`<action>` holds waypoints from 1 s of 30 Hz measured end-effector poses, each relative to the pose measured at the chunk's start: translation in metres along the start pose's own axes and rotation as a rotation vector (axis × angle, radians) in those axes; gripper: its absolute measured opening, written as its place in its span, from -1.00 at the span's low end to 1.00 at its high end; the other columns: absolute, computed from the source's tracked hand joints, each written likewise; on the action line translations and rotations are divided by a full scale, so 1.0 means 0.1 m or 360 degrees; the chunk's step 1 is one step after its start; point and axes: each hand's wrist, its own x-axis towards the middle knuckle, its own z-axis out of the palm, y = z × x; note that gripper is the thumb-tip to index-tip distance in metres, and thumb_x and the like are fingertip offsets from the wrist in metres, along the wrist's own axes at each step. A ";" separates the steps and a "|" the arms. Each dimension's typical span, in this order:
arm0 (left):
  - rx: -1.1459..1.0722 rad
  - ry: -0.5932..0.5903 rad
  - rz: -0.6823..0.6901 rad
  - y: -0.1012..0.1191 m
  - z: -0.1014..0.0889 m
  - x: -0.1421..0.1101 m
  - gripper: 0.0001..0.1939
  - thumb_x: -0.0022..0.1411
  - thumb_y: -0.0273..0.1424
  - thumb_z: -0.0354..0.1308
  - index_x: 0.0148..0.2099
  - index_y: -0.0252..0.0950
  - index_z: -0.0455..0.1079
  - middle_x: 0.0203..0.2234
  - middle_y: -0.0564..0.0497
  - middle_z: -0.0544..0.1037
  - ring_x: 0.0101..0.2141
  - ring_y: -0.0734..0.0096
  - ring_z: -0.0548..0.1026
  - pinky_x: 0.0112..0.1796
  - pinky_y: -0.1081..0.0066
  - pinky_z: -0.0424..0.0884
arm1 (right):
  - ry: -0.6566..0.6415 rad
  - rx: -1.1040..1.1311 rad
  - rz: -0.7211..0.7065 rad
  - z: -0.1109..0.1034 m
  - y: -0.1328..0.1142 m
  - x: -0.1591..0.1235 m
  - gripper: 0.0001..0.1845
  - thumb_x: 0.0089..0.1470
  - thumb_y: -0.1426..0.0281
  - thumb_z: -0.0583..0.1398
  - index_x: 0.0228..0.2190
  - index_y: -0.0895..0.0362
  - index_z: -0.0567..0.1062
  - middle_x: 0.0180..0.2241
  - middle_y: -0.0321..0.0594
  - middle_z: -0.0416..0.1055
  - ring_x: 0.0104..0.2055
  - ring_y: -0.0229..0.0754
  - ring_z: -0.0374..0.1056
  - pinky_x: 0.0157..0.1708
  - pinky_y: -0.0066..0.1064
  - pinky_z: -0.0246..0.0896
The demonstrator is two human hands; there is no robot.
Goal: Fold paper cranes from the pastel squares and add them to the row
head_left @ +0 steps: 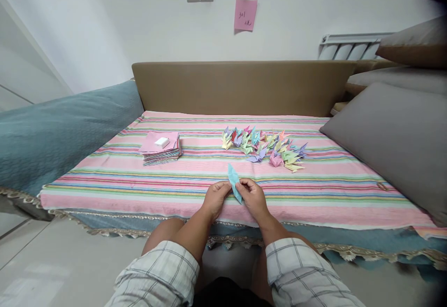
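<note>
A light blue piece of folded origami paper point(234, 183), narrow and pointed at both ends, is held between my two hands just above the striped cloth. My left hand point(217, 197) pinches its left edge with thumb and fingers. From the other side, my right hand point(253, 198) grips its right edge, thumb on top. Beyond my hands lies a cluster of folded paper cranes point(260, 145) in many colours. To the left of them sits a stack of square paper sheets point(161, 151), pink on top, with a small white box-like object point(161, 142) resting on it.
The pink striped cloth point(104, 176) covers a sofa seat with a brown backrest point(244, 88). A grey cushion point(387, 134) leans at the right, near a small brownish item point(382, 186). A blue-covered armrest point(70, 130) bounds the left side.
</note>
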 end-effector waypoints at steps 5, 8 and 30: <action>0.0082 0.0012 0.0035 -0.04 -0.02 0.01 -0.70 -0.02 -0.24 0.30 -0.30 -0.38 0.55 -0.44 -0.07 0.60 -0.36 0.32 0.51 -0.16 0.31 0.36 | -0.0020 -0.0019 -0.0033 -0.01 -0.01 0.00 -0.73 -0.11 0.19 0.25 -0.43 0.14 0.49 -0.43 -0.25 0.45 -0.40 -0.23 0.34 -0.35 -0.40 0.26; 0.0114 0.0023 0.0048 -0.06 -0.04 0.02 -0.69 -0.02 -0.23 0.31 -0.28 -0.37 0.55 -0.43 -0.07 0.61 -0.36 0.31 0.51 -0.15 0.30 0.36 | -0.0017 -0.0040 -0.0043 -0.01 0.00 0.00 -0.73 -0.11 0.18 0.25 -0.43 0.14 0.49 -0.44 -0.26 0.44 -0.42 -0.24 0.33 -0.37 -0.41 0.25; 0.0167 -0.0258 0.0035 -0.05 -0.14 0.03 -0.65 0.06 -0.21 0.26 -0.20 -0.37 0.53 -0.26 -0.12 0.59 -0.19 0.22 0.49 0.02 0.21 0.24 | -0.0048 0.0054 0.0003 -0.02 0.03 0.00 -0.74 -0.12 0.19 0.27 -0.45 0.13 0.48 -0.48 -0.28 0.46 -0.44 -0.24 0.33 -0.38 -0.40 0.25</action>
